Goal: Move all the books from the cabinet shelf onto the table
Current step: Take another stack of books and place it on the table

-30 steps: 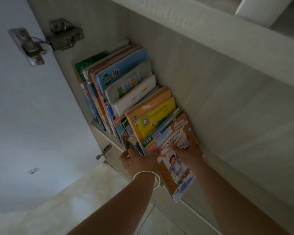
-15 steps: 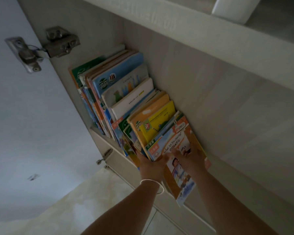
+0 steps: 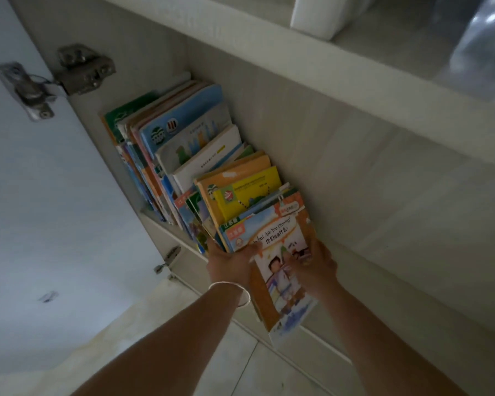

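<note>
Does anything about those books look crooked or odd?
Yes. The front picture book, held between the left hand and right hand, juts past the shelf edge, while the other books lean unevenly.

At the upper left of the frame, a grey metal door hinge joins the pale cabinet wall to the open white cabinet door. A second, smaller metal hinge sits lower, near the centre. A white rounded container and crinkled clear plastic wrap occupy the top right. Pale floor tiles fill the bottom.
</note>
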